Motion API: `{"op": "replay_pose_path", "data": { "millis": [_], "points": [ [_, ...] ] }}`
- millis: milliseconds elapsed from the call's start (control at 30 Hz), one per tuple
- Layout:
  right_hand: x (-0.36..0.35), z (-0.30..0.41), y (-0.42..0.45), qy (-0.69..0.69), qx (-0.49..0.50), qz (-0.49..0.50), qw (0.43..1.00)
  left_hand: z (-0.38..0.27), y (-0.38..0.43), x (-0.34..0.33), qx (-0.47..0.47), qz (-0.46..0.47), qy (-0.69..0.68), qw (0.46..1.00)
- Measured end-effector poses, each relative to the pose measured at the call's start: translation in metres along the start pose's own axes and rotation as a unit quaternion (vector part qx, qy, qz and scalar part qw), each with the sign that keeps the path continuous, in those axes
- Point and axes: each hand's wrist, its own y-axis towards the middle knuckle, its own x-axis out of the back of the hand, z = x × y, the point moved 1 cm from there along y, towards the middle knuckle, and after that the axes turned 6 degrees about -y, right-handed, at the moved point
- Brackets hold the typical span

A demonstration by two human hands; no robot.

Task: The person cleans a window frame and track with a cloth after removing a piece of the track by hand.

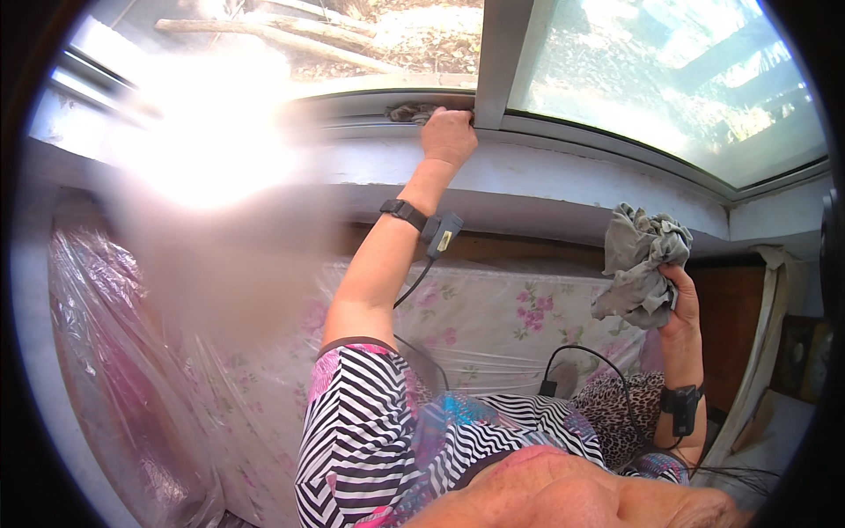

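My left hand [450, 135] reaches forward to the lower frame of a sliding window, at the left side of the upright frame bar [496, 66]. Its fingers are closed on a crumpled, dirty cloth [410, 113], which lies against the window track [370, 125]. Off to the right, my right hand [681, 300] is raised over the floral bed cover and grips a bunched grey cloth [640, 264]. That cloth hangs in loose folds and touches nothing else that I can make out. Both wrists wear black straps with cabled devices.
A white windowsill [541, 171] runs below the glass. Under it spreads a floral cover beneath clear plastic sheeting [475, 310], with more plastic over pink material [119, 343] at left. Black cables [594, 353] hang near my body. Bright glare hides part of the left side.
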Motion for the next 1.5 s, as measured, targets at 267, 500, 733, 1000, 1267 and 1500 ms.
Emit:
{"op": "replay_pose_path", "data": {
  "millis": [267, 500, 733, 1000, 1267, 1500],
  "points": [
    [-0.005, 0.001, 0.0, 0.01, -0.008, 0.018, 1.0, -0.009, 0.006, 0.028, 0.011, 0.124, 0.01, 0.992],
    [-0.005, 0.0, 0.002, 0.027, -0.018, 0.024, 0.999, -0.017, 0.002, 0.025, -0.028, 0.138, 0.097, 0.985],
    [-0.008, 0.001, -0.001, 0.015, -0.004, 0.031, 0.999, 0.017, -0.006, 0.039, 0.005, 0.104, 0.153, 0.983],
    [-0.004, 0.001, 0.0, 0.016, -0.009, 0.023, 1.0, 0.091, -0.014, 0.051, -0.07, -0.085, -0.106, 0.988],
    [-0.002, 0.0, 0.002, 0.019, -0.012, 0.029, 0.999, 0.122, -0.024, 0.062, 0.081, -0.202, -0.075, 0.973],
    [0.002, 0.002, 0.004, 0.006, -0.012, 0.01, 1.0, 0.089, -0.016, 0.047, 0.005, -0.209, -0.054, 0.976]
  ]
}}
